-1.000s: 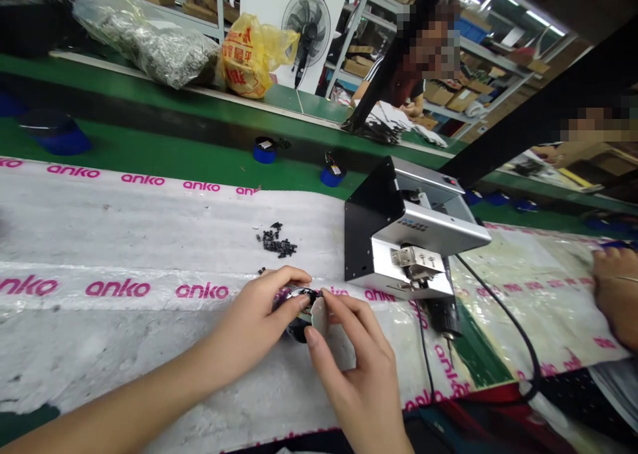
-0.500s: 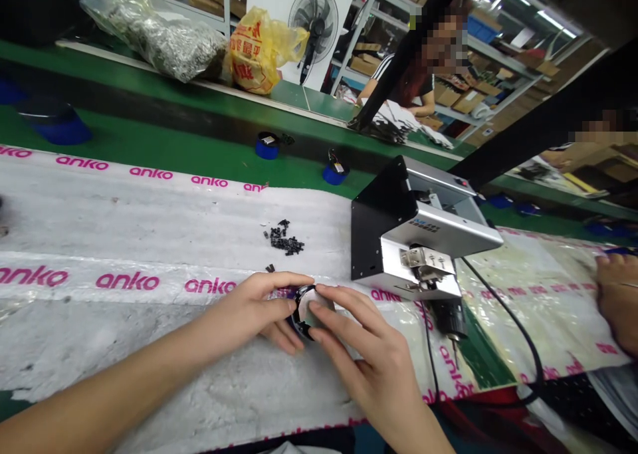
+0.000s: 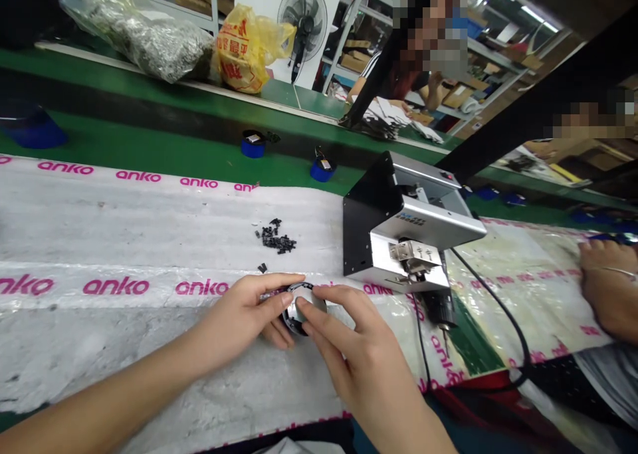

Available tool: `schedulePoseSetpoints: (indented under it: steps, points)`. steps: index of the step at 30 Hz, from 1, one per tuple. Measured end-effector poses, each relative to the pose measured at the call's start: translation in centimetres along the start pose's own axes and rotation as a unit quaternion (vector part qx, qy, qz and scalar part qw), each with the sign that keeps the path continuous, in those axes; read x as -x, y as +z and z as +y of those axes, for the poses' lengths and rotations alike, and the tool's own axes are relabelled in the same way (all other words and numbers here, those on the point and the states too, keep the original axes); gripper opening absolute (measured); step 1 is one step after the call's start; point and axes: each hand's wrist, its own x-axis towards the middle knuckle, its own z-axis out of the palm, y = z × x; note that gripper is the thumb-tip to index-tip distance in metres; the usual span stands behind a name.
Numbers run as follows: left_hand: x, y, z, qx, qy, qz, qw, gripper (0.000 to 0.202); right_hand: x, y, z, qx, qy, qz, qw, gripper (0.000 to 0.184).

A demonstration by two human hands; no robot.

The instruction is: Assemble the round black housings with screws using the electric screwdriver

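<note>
A small round dark-rimmed case (image 3: 294, 320) with a pale silvery disc in its face is between my hands, low over the table. My left hand (image 3: 249, 311) is closed around its left side, thumb on the near face and other fingers beyond and below. With my right hand (image 3: 356, 331) I grip the right side. One right finger presses on the disc, another reaches along the far rim, and the thumb is at the lower edge. My fingers cover much of the case. Just beyond lies a pile of small black pieces (image 3: 278, 242).
A silver-and-black bench machine (image 3: 419, 221) stands right of my hands, with a black power screwdriver (image 3: 439, 311) and cable beside it. Blue round cases (image 3: 253, 147) rest on the green belt (image 3: 199, 135) behind. A co-worker's hand (image 3: 611, 284) is at far right.
The round case has turned so that more of its disc faces me. Both hands keep their hold. The whole view has shifted slightly, moving the surroundings left.
</note>
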Motion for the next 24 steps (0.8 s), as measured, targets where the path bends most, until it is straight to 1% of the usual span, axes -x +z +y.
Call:
schedulePoseSetpoints:
  steps: [4, 9, 11, 14, 16, 19, 21, 23, 24]
  points:
    - [0.2, 0.2, -0.3, -0.006, 0.009, 0.002, 1.000, 0.043, -0.1, 0.2, 0.1, -0.012, -0.001, 0.002, 1.000, 0.025]
    - [0.4, 0.4, -0.5, -0.043, 0.021, 0.015, 0.999, 0.040, -0.1, 0.0, -0.4, -0.023, 0.059, -0.003, 0.998, 0.022]
    - [0.4, 0.4, -0.5, -0.041, 0.022, 0.013, 0.999, 0.038, -0.3, -0.1, -0.5, -0.020, 0.069, -0.002, 0.997, 0.021]
    - [0.4, 0.2, -0.4, -0.015, 0.025, 0.002, 1.000, 0.034, -0.6, 0.0, -0.4, -0.016, 0.061, -0.005, 0.998, 0.019]
    - [0.2, 0.2, -0.2, -0.001, 0.024, -0.022, 0.999, 0.031, -0.6, 0.2, -0.1, -0.014, 0.050, -0.007, 0.999, 0.018]
    - [-0.4, 0.3, 0.5, -0.005, 0.004, -0.075, 0.997, 0.024, 0.0, 0.0, 0.8, 0.030, 0.028, 0.008, 0.999, 0.027]
    - [-1.0, 0.4, 1.0, -0.011, -0.016, -0.111, 0.994, 0.026, -0.1, -0.8, 1.4, 0.083, -0.010, 0.008, 0.996, 0.034]
    - [-1.5, 0.2, 1.5, -0.024, -0.017, -0.137, 0.990, 0.029, -1.4, -2.2, 1.4, 0.135, -0.102, -0.018, 0.985, 0.037]
    - [-1.7, 0.0, 1.6, -0.031, -0.012, -0.141, 0.989, 0.030, -2.6, -2.9, 0.9, 0.156, -0.150, -0.020, 0.976, 0.038]
